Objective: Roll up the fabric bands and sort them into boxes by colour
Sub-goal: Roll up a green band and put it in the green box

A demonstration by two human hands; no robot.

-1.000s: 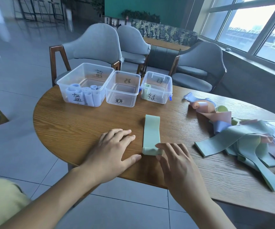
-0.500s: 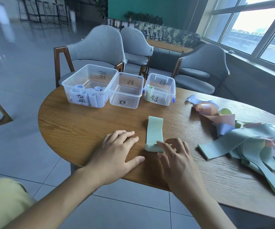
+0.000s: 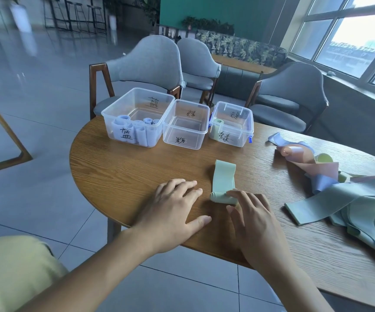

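Round wooden counter point(image 3: 123, 167), grey chairs beyond. Pale green fabric band point(image 3: 224, 176): its rolled end, under the right hand point(image 3: 253, 212)'s straight fingertips, has thickened since a second ago; flat tail shorter. Left hand point(image 3: 175, 212): flat beside it, unchanged. Green-labelled clear plastic box point(image 3: 231, 124) beyond awaits.

Green band point(image 3: 223, 179) shorter, roll thicker.

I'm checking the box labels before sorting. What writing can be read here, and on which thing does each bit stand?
"蓝": front of the left box, which holds blue rolls.
"粉": front of the middle box.
"绿": front of the right box, which holds a green roll.
Handwriting on each box's far wall: seen reversed, not readable.
No other text visible.
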